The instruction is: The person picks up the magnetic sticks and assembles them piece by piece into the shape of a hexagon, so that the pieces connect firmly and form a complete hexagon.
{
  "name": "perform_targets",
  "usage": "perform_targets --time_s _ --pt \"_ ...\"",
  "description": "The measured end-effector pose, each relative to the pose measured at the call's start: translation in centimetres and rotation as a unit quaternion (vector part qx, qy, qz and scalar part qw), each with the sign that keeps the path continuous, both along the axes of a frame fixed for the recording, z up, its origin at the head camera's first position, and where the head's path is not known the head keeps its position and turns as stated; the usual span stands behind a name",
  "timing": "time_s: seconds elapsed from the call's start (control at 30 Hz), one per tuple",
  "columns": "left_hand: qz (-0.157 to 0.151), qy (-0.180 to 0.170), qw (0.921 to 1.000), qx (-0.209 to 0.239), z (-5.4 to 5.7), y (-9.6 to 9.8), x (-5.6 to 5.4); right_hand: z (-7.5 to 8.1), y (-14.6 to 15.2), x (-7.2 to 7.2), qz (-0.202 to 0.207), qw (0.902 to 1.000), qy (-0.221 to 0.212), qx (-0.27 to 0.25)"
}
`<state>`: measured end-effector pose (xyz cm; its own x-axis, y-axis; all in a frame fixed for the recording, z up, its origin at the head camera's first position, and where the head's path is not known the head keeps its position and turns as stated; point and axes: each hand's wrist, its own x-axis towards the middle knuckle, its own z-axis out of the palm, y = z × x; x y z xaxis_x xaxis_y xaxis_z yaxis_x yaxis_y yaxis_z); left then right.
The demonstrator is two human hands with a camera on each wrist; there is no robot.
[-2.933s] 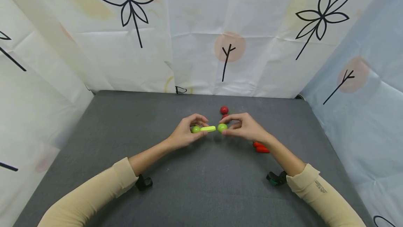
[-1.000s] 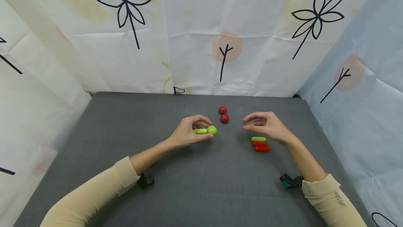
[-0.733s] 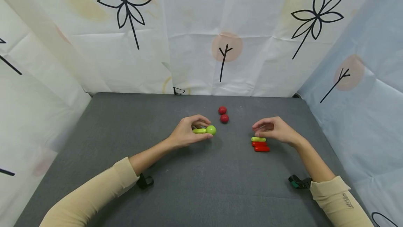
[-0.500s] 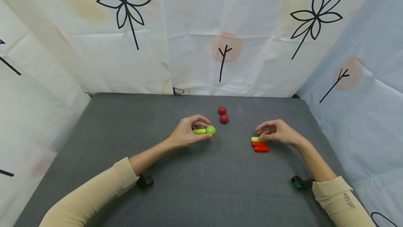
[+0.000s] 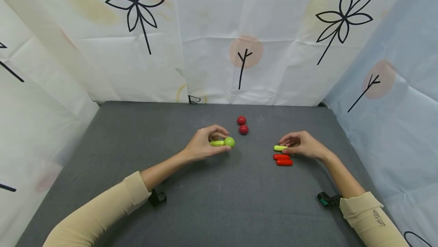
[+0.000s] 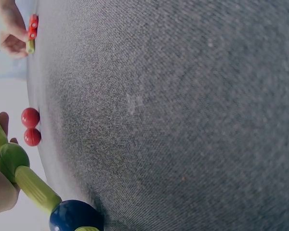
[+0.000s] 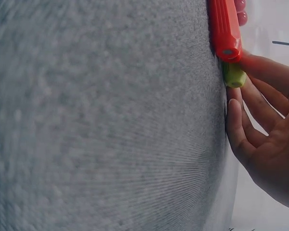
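My left hand (image 5: 199, 146) holds a chain of magnetic rods and balls above the table. At its end in the head view are a light green ball (image 5: 229, 142) and a yellow-green rod (image 5: 216, 143). The left wrist view shows more of the chain: a green ball (image 6: 13, 160), another rod (image 6: 38, 190) and a dark blue ball (image 6: 73, 215). Over on the right, my right hand (image 5: 303, 146) pinches a loose yellow-green magnetic rod (image 5: 279, 148) between thumb and fingers. Two red rods (image 5: 284, 162) lie side by side just in front of it.
Two dark red balls (image 5: 243, 129) sit close together behind and between the hands. The grey table (image 5: 219, 209) ends at white patterned sheets (image 5: 212, 60) at the back and sides. Dark camera mounts (image 5: 328, 199) hang by both wrists.
My right hand has gone from beside the chain to the rods at right and taken the yellow-green one, shifting it slightly back from the red pair. The left hand has stayed nearly still lately.
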<state>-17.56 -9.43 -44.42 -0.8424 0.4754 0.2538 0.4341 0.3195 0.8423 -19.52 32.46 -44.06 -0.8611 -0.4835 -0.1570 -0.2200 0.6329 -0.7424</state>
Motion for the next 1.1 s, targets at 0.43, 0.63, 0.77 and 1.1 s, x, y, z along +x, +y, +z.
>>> perform_targets --time_s 0.43,0.63,0.77,1.1 --pt "0.000 -0.007 1.0000 -0.003 0.1 0.0 0.2 2.1 -4.6 1.4 0.004 0.9965 0.056 -0.063" --pt "0.000 -0.004 1.0000 -0.005 0.1 0.1 0.2 2.8 -7.6 2.0 0.024 0.9918 0.062 -0.109" --pt "-0.002 -0.008 1.0000 -0.001 0.1 0.1 0.2 2.9 -9.7 2.2 0.033 0.9883 0.057 -0.137" --pt "-0.004 -0.006 1.0000 -0.002 0.1 0.1 0.3 2.9 -13.2 2.5 0.030 0.9847 0.047 -0.165"
